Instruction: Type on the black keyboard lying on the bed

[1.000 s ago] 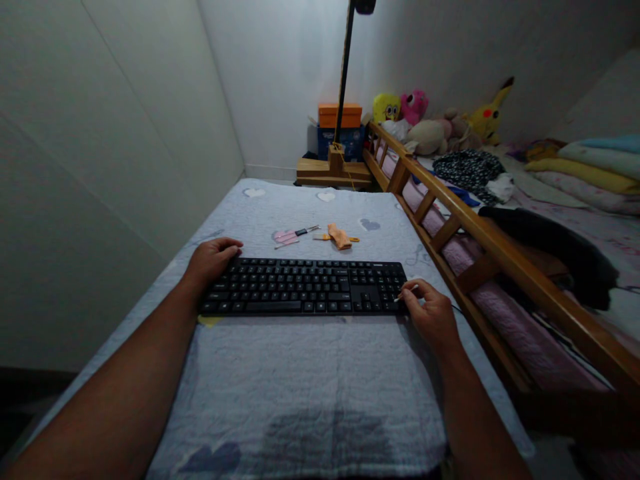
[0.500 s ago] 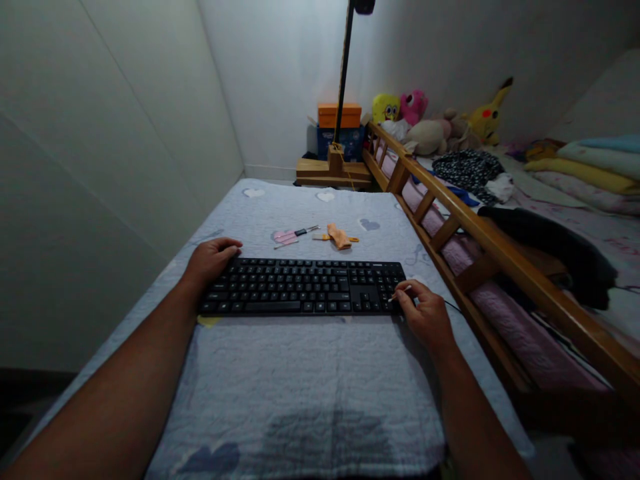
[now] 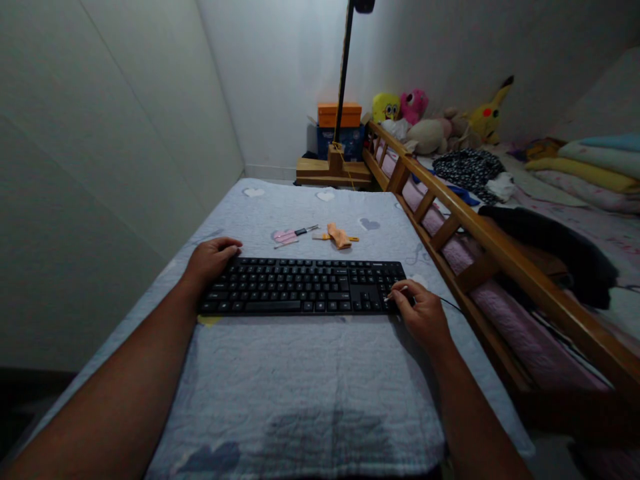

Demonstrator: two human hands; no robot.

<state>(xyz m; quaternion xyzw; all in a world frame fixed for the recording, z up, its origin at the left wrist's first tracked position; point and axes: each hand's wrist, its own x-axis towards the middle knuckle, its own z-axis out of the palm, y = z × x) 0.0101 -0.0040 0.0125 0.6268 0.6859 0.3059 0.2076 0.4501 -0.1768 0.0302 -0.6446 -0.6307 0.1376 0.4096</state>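
Note:
A black keyboard point(image 3: 290, 283) lies flat across the cloth-covered table point(image 3: 300, 380). At its upper left corner rests my left hand point(image 3: 211, 259), its fingers closed round the edge of the keyboard. My right hand point(image 3: 420, 308) pinches a thin cotton swab point(image 3: 393, 295) over the number keys at the right end, with the swab's tip down at the keys. Behind the keyboard lie a pink and black tool point(image 3: 300, 233), another swab point(image 3: 286, 245), and an orange cloth point(image 3: 339, 236) over a yellow-handled brush point(image 3: 323, 237).
A wooden bed rail point(image 3: 470, 212) runs along the right side, with clothes and plush toys point(image 3: 425, 137) beyond it. A black pole on a wooden base point(image 3: 313, 172) stands behind the table, near an orange box point(image 3: 340, 115). A wall borders the left.
My right hand has shifted slightly left with the swab, whose tip is now a little further left over the number keys. My left hand has not moved.

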